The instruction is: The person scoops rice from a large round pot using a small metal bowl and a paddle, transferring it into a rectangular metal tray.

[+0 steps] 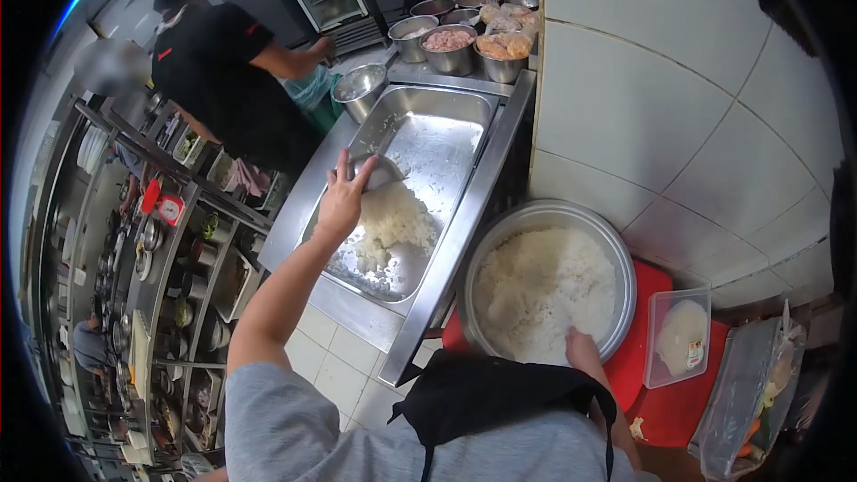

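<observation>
My left hand [341,203] reaches over a rectangular steel pan [451,125] and grips a small metal bowl [382,175], its fingers spread across it. The bowl is tipped beside a mound of cooked white rice [393,228] lying in the pan. Loose grains stick to the pan's floor. My right hand [583,350] is closed at the near inner edge of a large round pot [625,281] full of white rice [544,277]. Whatever its fingers hold, if anything, is hidden from view.
Steel bowls of raw meat [449,39] stand behind the pan, near an empty-looking bowl [360,85]. A co-worker [223,71] stands at the back left by crowded shelves [192,241]. A plastic container [678,339] sits right of the pot; a tiled wall [661,80] rises behind.
</observation>
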A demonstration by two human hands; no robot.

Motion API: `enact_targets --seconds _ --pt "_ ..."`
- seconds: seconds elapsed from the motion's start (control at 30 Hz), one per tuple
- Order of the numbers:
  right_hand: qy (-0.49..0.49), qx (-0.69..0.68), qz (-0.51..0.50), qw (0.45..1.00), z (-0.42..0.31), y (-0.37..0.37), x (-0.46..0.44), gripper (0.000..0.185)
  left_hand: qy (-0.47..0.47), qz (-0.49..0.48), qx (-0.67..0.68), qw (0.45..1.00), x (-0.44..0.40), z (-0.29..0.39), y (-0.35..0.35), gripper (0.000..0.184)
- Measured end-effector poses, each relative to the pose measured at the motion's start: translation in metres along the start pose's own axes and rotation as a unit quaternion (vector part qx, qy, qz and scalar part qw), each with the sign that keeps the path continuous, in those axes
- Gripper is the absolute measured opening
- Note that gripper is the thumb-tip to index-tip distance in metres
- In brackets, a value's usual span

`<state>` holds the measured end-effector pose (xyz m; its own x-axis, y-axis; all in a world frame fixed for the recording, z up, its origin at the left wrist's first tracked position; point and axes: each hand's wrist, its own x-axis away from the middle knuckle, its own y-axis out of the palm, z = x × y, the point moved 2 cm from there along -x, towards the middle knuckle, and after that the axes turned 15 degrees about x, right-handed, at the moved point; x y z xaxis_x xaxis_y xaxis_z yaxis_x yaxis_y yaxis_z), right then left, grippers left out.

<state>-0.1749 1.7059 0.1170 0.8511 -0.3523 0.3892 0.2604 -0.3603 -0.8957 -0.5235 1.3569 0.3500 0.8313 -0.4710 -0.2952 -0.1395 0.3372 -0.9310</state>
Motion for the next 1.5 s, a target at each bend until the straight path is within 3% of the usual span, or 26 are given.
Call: enact_targets --seconds 0.13,0.3,0.4,0.47,0.53,0.6,0.67,0.77,0.8,0.9,1.0,1.1,1.2,1.23,1.33,1.4,1.43,1.5 --pt "0.001 0.032 -0.055 0.998 -0.012 0.021 0.0 0.022 0.031 0.075 0.007 0.997 0.003 0.01 -0.03 0.069" --pt "-0.049 -0.001 -0.007 0.999 0.008 0.018 -0.026 0.019 0.015 0.166 0.079 0.983 0.011 0.011 -0.051 0.07" --pt "-0.042 0.023 -0.031 0.998 0.009 0.027 -0.018 0.02 0.044 0.25 0.185 0.949 0.001 0.057 -0.054 0.073" --pt "-0.051 0.053 -0.058 0.996 -0.003 0.022 -0.019 0.023 0.067 0.247 0.302 0.918 -0.001 0.111 -0.054 0.072" --pt "-0.077 0.05 -0.083 0.992 0.011 0.02 -0.028 0.024 0.119 0.192 0.396 0.89 0.004 0.168 -0.033 0.073" --pt "-0.115 0.011 -0.076 0.99 0.036 0.034 -0.04 0.021 0.142 0.089 0.368 0.915 0.015 0.219 0.004 0.08" --pt "0.038 -0.116 -0.101 0.987 0.066 0.039 -0.027 0.022 0.101 -0.039 0.413 0.904 0.024 0.259 0.05 0.079" --pt "0.154 -0.164 0.041 0.974 0.076 0.031 0.016 0.022 0.056 -0.12 0.313 0.94 0.035 0.266 0.153 0.069" --pt "0.172 -0.152 0.118 0.966 0.074 0.019 0.033 0.022 0.039 -0.126 0.282 0.95 0.036 0.26 0.183 0.07" --pt "0.246 -0.11 0.066 0.961 0.052 -0.004 0.06 0.021 -0.009 -0.167 0.202 0.965 0.038 0.249 0.235 0.073" --pt "0.306 -0.217 0.114 0.92 0.067 0.004 0.068 0.024 -0.05 -0.222 0.16 0.96 0.039 0.239 0.256 0.075" --pt "0.26 -0.314 0.161 0.899 0.078 0.016 0.076 0.034 -0.094 -0.208 0.159 0.961 0.039 0.235 0.277 0.078" --pt "0.325 -0.21 0.19 0.902 0.069 0.049 0.066 0.039 -0.104 -0.217 0.19 0.952 0.03 0.216 0.298 0.077" --pt "0.274 -0.253 0.154 0.915 0.077 0.061 0.061 0.04 -0.088 -0.222 0.192 0.952 0.028 0.218 0.29 0.073" --pt "0.321 -0.454 0.046 0.83 0.084 0.069 0.059 0.037 -0.095 -0.212 0.189 0.954 0.03 0.217 0.295 0.082" --pt "0.287 -0.686 0.01 0.668 0.084 0.06 0.057 0.034 -0.132 -0.232 0.191 0.945 0.034 0.22 0.297 0.083" --pt "0.298 -0.693 0.008 0.657 0.088 0.06 0.055 0.03 -0.151 -0.239 0.191 0.94 0.034 0.222 0.297 0.083" --pt "0.284 -0.663 -0.012 0.693 0.103 0.053 0.054 0.031 -0.175 -0.24 0.201 0.933 0.036 0.233 0.3 0.081"
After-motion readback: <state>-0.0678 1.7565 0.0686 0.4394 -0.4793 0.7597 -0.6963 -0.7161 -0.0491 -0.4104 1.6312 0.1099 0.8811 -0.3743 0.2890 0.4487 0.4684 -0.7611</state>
